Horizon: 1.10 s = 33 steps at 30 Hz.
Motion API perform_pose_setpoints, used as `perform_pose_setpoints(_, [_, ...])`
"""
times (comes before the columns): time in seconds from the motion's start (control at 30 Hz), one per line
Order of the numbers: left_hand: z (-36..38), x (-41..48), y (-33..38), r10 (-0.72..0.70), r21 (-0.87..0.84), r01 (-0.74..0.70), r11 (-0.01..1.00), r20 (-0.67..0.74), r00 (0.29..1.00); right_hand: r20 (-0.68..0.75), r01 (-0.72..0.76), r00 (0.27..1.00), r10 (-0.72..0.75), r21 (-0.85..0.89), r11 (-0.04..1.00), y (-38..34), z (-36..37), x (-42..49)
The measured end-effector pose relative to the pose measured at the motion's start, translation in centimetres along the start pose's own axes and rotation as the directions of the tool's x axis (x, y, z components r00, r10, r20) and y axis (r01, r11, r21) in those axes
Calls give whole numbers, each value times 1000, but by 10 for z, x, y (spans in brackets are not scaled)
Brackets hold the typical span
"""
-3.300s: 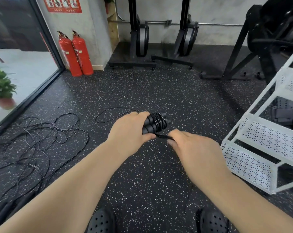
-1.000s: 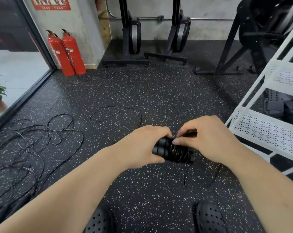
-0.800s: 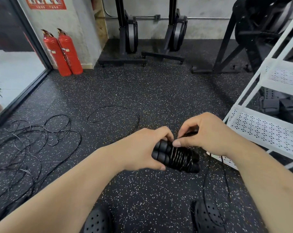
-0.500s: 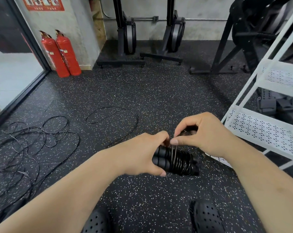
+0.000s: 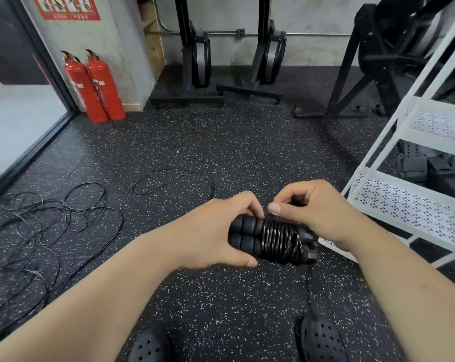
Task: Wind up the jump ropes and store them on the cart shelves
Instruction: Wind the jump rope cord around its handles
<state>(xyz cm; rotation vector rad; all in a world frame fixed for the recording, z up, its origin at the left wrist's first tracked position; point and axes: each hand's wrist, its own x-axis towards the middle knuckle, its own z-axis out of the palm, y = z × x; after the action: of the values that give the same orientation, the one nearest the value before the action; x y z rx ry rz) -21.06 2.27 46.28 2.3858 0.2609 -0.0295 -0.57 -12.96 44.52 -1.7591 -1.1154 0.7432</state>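
Note:
My left hand [image 5: 216, 228] grips the two black foam handles of a jump rope [image 5: 270, 241], held side by side with many turns of black cord wound around them. My right hand [image 5: 312, 210] pinches the cord at the top of the bundle, thumb and forefinger together. A loose length of the same cord [image 5: 308, 286] hangs below the bundle toward the floor. The white cart [image 5: 414, 212] with perforated shelves stands just right of my right hand. Several more ropes [image 5: 46, 226] lie tangled on the floor at the left, and one loop [image 5: 174, 180] lies ahead.
Two red fire extinguishers [image 5: 94, 86] stand by the wall at the back left, beside a glass door. Black gym machines [image 5: 231, 56] line the back wall and the back right. My black clogs [image 5: 323, 340] show at the bottom edge on the speckled rubber floor.
More cord is wound on the handles than 3.3 s ago, and the bundle has turned to lie sideways. My right hand stays at the top of the bundle; the hanging cord is shorter.

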Motion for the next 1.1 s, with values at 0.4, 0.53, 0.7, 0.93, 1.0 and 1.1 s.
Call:
perform_pose_setpoints(0.4, [-1, -10, 11, 72, -134, -95, 986, -165, 984, 164, -110, 985, 59, 325, 939, -4, -2, 0])
perform_pose_setpoints(0.53, [0, -9, 9, 22, -209, -75, 975, -248, 969, 66, -99, 994, 81, 339, 935, -9, 8, -3])
perform_pose_setpoints(0.7, [2, -1, -1, -104, -330, -2, 944, -306, 946, -143, -293, 937, 319, 177, 940, 3, 41, 2])
perform_pose_setpoints(0.93, [8, 12, -24, -223, -277, 125, 953, -356, 908, -150, -192, 975, 161, -224, 955, 7, 69, 0])
perform_pose_setpoints(1.0, [9, 15, -32, -254, -237, 168, 957, -402, 879, -71, -140, 990, 122, -372, 918, 1, 71, -7])
perform_pose_setpoints(1.1, [11, 18, -41, -288, -177, 234, 956, -422, 859, -68, -97, 995, 69, -696, 712, -11, 74, -21])
